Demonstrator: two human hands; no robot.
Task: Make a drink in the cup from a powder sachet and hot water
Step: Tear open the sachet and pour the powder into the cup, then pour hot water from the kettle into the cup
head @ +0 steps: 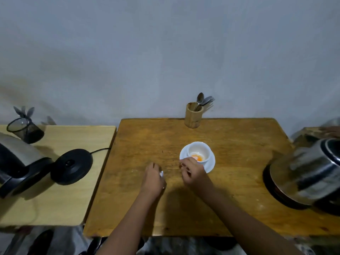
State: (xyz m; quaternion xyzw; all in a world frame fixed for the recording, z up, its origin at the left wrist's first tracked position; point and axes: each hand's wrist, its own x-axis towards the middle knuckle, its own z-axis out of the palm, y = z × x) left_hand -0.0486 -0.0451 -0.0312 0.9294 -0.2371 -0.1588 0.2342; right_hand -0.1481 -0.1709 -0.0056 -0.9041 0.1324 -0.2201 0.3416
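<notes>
A white cup (199, 149) stands on a white saucer (211, 165) in the middle of the brown wooden table (230, 181). Orange powder (254, 158) lies in the cup's bottom. My right hand (193, 171) is at the cup's near rim, pinching a small sachet (249, 157) tilted over the cup. My left hand (153, 178) rests on the table to the left of the saucer, fingers closed on a small white scrap (161, 174), seemingly the torn-off piece. A steel kettle (17, 162) stands tilted off its black base (71, 166) on the left table.
A wooden holder (192, 116) with spoons and forks stands at the table's far edge. A second steel pot or kettle (305, 173) sits at the right. A black mesh cup (25, 132) is at the back of the pale left table (55, 199). A cord runs from the base.
</notes>
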